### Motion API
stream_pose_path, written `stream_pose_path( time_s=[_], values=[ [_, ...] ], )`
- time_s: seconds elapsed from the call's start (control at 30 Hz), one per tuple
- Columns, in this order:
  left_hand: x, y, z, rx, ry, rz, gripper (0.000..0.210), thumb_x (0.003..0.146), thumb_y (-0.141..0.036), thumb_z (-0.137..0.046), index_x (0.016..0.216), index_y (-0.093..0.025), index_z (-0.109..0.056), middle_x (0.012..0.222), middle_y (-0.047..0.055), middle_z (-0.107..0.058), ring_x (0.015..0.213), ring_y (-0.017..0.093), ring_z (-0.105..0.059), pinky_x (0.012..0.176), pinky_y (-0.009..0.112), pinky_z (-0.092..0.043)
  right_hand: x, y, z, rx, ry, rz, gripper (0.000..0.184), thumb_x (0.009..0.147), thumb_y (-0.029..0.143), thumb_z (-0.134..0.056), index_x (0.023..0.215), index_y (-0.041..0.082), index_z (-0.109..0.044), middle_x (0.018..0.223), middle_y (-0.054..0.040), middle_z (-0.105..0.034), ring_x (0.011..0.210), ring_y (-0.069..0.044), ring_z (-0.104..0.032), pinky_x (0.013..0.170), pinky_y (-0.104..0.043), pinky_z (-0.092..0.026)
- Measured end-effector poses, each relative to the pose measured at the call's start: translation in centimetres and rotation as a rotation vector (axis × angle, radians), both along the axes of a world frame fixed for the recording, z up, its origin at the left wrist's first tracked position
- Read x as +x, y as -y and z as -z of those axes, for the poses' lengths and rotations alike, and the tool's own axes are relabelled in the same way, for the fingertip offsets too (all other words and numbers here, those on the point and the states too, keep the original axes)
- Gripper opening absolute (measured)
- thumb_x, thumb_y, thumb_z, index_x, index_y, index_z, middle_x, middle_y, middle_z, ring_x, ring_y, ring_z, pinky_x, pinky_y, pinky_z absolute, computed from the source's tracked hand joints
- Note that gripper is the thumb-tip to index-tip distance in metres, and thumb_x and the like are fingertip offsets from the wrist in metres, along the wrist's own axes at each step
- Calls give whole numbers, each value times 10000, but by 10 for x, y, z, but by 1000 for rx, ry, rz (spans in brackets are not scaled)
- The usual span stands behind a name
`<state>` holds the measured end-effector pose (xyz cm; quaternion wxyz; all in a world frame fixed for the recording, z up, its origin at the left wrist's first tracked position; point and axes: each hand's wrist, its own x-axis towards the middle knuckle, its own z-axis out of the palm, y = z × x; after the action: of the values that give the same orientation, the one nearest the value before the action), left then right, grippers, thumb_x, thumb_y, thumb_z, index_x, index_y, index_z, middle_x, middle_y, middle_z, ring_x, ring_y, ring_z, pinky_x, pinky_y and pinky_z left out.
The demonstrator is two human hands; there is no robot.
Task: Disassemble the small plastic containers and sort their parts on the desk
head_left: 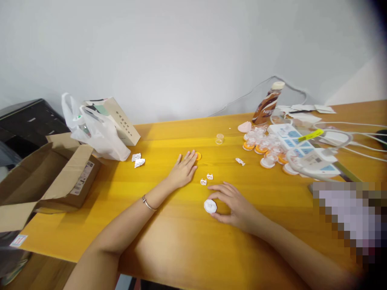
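Pinching a small white disc (210, 206) by its edge, the right hand (232, 207) keeps the thumb and the index finger apart only as wide as this disc, while its other fingers are loosely bent. The disc is at the near middle of the yellow-brown wooden table (169, 237), to the right of the left forearm. The left hand (183, 171) is on the far left of it, open and flat with the palm down, and its fingertips partly cover an orange disc (198, 156); whether they press on it, I cannot tell. Between the two hands lie two small white cut-out pieces (207, 179), one just beside the other. Farther to the right are a white fish-shaped piece (240, 161) and, more far, a clear plastic cup (219, 139). At the right, a group of clear-topped round containers (263, 143) with orange or white bases lies close to a white power strip (292, 137) with blue socket faces. A brown Nescafé bottle (266, 108) with a white cap is behind them, near the wall (181, 60). On the left side are two silver foil packets (138, 160), a white plastic bag (105, 137) and, nearer, an open cardboard box (60, 173).
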<state>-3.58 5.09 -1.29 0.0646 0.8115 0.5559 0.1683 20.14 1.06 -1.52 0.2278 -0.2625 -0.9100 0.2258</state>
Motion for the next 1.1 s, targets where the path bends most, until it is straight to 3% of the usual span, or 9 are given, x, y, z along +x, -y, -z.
stream_pose_path(
  time_s=[0.1, 0.2, 0.27, 0.4, 0.67, 0.87, 1.1],
  values=[
    [2, 11, -10, 81, 115, 4, 488, 923, -322, -335, 1386, -209, -234, 1482, 115, -184, 1373, 239, -145, 1100, 502, -145, 0, 0, 1, -12, 9, -5, 265, 726, 283, -635, 981, 262, -568, 1180, -79, -569, 1096, -243, -523, 1015, -505, -280],
    [7, 36, -24, 124, 266, 136, 377, 908, -290, -396, 1274, -204, -419, 1386, 124, -370, 1286, 219, -349, 1057, 405, -302, 0, 0, 0, -17, 6, -1, 245, 721, 273, -638, 956, 255, -571, 1179, -82, -566, 1098, -240, -522, 1016, -504, -278],
    [13, 57, -32, 66, 316, 275, 280, 890, -278, -446, 1143, -196, -534, 1184, 111, -540, 1118, 192, -507, 962, 339, -403, -1, 0, 1, -21, 2, 3, 231, 718, 272, -640, 939, 250, -573, 1171, -83, -569, 1094, -239, -523, 1009, -501, -289],
    [24, 82, -35, -83, 291, 400, 196, 861, -269, -512, 1016, -187, -598, 987, 71, -609, 934, 160, -564, 843, 289, -439, -1, 0, 2, -24, -1, -3, 223, 728, 271, -633, 942, 253, -573, 1167, -82, -567, 1101, -235, -516, 1000, -498, -297],
    [29, 80, -24, -202, 367, 296, 168, 833, -278, -563, 914, -164, -658, 862, 55, -629, 815, 142, -581, 753, 245, -450, -1, -1, 2, -31, 5, 3, 228, 716, 240, -642, 940, 263, -609, 1173, -69, -567, 1085, -238, -527, 1000, -502, -290],
    [39, 78, -27, -397, 337, 91, 87, 790, -230, -613, 826, -178, -674, 797, 10, -667, 701, 112, -609, 669, 198, -462, -1, -1, 1, -33, 11, -4, 205, 722, 268, -645, 927, 268, -629, 1183, -71, -561, 1090, -237, -515, 989, -500, -293],
    [43, 80, -30, -278, 192, 116, 93, 807, -224, -586, 824, -182, -667, 830, 13, -675, 724, 125, -623, 680, 215, -468, -1, -1, -1, -50, 8, -1, 201, 720, 255, -640, 921, 260, -629, 1177, -72, -563, 1083, -240, -517, 991, -503, -286]
  ],
)
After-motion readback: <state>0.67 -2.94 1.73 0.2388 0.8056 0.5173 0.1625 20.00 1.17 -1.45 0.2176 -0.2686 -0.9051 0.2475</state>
